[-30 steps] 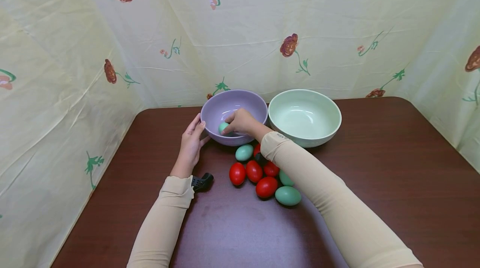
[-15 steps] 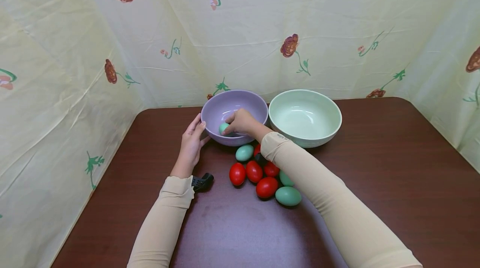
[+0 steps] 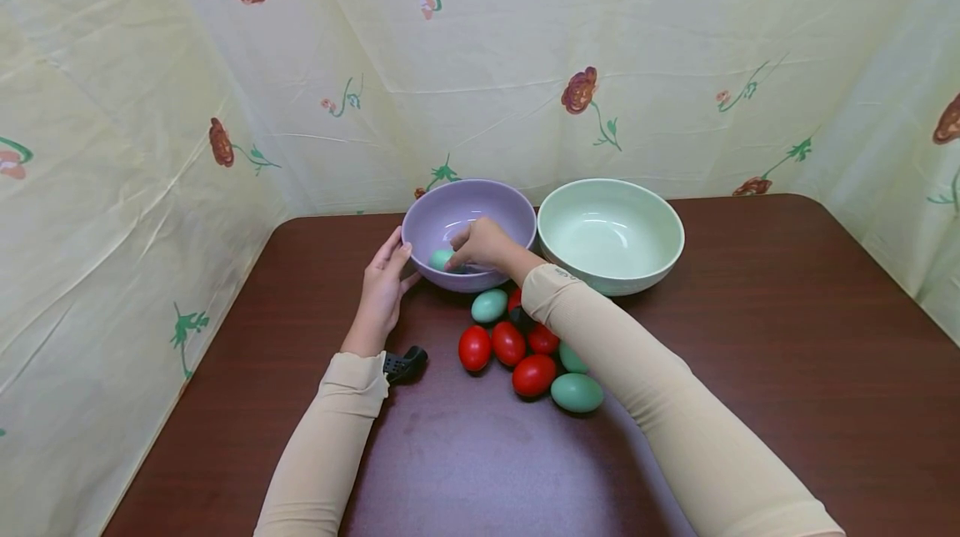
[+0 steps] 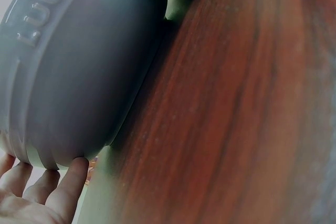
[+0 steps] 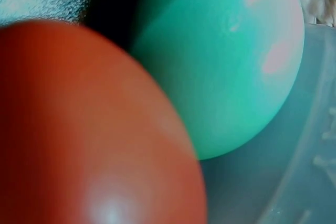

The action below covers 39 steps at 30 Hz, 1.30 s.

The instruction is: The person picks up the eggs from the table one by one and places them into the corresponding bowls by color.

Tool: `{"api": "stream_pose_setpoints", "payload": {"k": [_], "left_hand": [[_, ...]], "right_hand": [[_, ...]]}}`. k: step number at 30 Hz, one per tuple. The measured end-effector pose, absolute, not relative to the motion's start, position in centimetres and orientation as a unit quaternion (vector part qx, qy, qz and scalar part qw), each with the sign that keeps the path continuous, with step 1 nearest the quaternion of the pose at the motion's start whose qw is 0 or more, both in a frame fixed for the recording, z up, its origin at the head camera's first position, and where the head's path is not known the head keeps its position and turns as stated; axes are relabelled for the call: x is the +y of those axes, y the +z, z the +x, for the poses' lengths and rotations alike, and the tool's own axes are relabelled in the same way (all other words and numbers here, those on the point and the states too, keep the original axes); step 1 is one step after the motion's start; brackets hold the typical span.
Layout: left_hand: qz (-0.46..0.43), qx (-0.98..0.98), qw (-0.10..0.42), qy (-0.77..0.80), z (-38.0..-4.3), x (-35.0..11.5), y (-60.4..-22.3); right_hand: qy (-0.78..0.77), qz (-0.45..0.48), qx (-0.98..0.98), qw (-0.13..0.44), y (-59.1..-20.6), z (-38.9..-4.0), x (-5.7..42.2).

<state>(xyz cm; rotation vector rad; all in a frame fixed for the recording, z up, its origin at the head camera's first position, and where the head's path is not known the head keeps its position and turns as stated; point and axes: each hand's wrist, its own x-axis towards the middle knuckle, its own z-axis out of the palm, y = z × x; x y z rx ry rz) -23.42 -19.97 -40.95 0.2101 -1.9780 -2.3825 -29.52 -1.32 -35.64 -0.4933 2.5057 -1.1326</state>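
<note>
My left hand [image 3: 381,291] rests against the left side of the purple bowl [image 3: 513,203], thumb near the rim. In the left wrist view its fairly straight fingers [image 4: 68,190] touch the bowl's outer wall. My right hand [image 3: 483,243] reaches into this bowl, curled fingers at a green egg [image 3: 439,259] low on the near side; part of the egg is hidden behind them. In front of the bowl lie several red eggs [image 3: 475,348] and green eggs [image 3: 577,393], some partly covered by the right forearm. A red egg [image 5: 94,129] and a green egg [image 5: 226,61] fill the right wrist view.
A pale green bowl [image 3: 611,237] stands right beside the purple one, near the table's back edge. Behind the brown table [image 3: 787,337] hangs a flowered cloth [image 3: 480,62]. Black straps [image 3: 405,364] show at the wrists.
The green egg in the purple bowl has shifted slightly left and lies more sideways at the right fingertips. Both hands and the bowls stay in place.
</note>
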Motion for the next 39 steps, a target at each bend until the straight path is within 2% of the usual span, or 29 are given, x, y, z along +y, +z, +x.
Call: {"api": "stream_pose_setpoints", "payload": {"k": [15, 27, 32, 39], "left_hand": [[0.070, -0.633, 0.020, -0.770, -23.3, -20.2, -40.9], [0.063, -0.634, 0.019, -0.770, -23.3, -20.0, -41.4], [0.060, -0.633, 0.022, -0.772, -23.4, -19.8, -41.3], [0.061, -0.630, 0.026, -0.774, -23.5, -20.0, -41.2]], "right_hand": [[-0.398, -0.160, 0.890, 0.154, -35.3, -29.4, -1.3], [-0.506, -0.093, 0.843, 0.157, -34.1, -28.8, 0.1], [-0.588, -0.070, 0.786, 0.179, -32.7, -28.0, 1.4], [-0.605, -0.100, 0.767, 0.188, -30.6, -25.6, 3.7]]}}
